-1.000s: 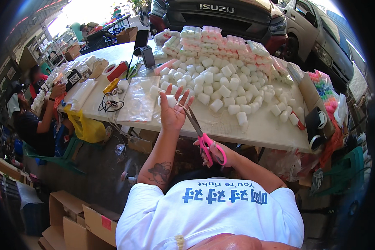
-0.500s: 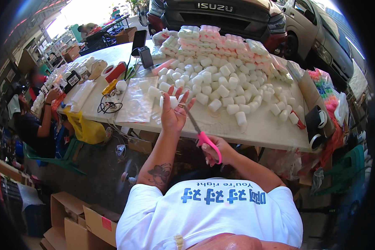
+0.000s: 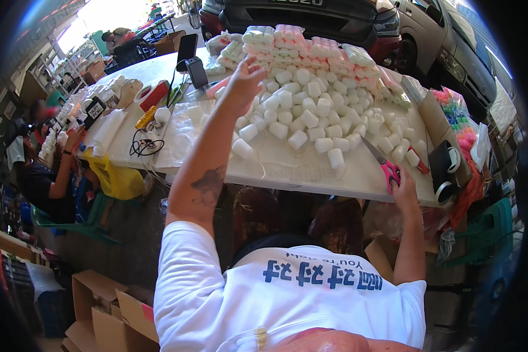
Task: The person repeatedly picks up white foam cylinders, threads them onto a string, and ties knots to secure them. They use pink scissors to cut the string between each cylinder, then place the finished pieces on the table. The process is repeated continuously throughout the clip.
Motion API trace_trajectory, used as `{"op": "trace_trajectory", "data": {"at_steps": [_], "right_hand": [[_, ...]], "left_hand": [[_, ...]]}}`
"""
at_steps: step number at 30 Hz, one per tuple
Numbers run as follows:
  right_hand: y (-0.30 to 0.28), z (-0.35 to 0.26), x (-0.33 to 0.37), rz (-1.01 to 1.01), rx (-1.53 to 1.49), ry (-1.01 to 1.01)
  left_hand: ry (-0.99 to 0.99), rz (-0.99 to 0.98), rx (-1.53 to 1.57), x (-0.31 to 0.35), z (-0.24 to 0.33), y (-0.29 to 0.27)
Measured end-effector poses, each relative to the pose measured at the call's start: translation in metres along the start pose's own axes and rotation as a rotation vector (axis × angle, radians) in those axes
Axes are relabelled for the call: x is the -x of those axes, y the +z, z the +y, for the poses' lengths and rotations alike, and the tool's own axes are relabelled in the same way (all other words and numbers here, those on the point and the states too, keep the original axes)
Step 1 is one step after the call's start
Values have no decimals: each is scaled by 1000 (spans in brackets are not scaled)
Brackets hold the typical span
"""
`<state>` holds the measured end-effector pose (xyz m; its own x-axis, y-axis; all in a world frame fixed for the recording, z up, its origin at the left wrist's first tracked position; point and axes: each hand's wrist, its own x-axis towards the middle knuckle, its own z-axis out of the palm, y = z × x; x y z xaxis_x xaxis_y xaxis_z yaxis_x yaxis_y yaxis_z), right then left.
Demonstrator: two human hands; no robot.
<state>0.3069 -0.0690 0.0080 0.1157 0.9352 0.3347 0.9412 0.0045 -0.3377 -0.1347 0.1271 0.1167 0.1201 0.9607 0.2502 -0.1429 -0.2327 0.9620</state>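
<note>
Many white rolls (image 3: 299,117) on table (image 3: 311,173); left hand (image 3: 243,79) spread w/ nothing held, right hand (image 3: 403,190) gripping pink scissors (image 3: 384,164).

A white table (image 3: 311,173) fills the upper middle of the frame, heaped with small white rolls (image 3: 302,111). Stacked packs of white and pink rolls (image 3: 302,41) sit at its far edge. The left hand (image 3: 243,82) reaches over the pile, fingers spread, touching nothing that can be made out. At the right, the right hand (image 3: 403,190) rests at the table's near edge on pink-handled scissors (image 3: 384,163). A seated person (image 3: 44,176) is at the left edge of the frame.
</note>
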Motion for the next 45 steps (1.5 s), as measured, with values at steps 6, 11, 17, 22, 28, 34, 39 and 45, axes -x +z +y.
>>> {"op": "trace_trajectory", "data": {"at_steps": [6,11,17,22,28,34,39,45], "right_hand": [[3,-45,-18,46,323,-126],[76,-182,-20,46,-231,-801],[124,-263,-31,34,-409,-986],[95,-268,-38,-146,-861,-616],[76,-268,-42,-561,-1467,-200],[87,-250,-37,-809,-1872,-45],[98,-227,-19,-691,-1761,50],[96,-217,-4,-285,-1099,-199]], "left_hand": [[129,-467,-1233,94,-14,-49],[151,-479,-1374,116,-42,-56],[157,-390,-1149,118,-55,-65],[179,-271,-739,133,-54,-61],[185,-319,-545,146,-50,-36],[253,-358,-677,153,-61,-26],[327,-359,-1019,154,-70,-25],[331,-249,-996,165,-70,-13]]}}
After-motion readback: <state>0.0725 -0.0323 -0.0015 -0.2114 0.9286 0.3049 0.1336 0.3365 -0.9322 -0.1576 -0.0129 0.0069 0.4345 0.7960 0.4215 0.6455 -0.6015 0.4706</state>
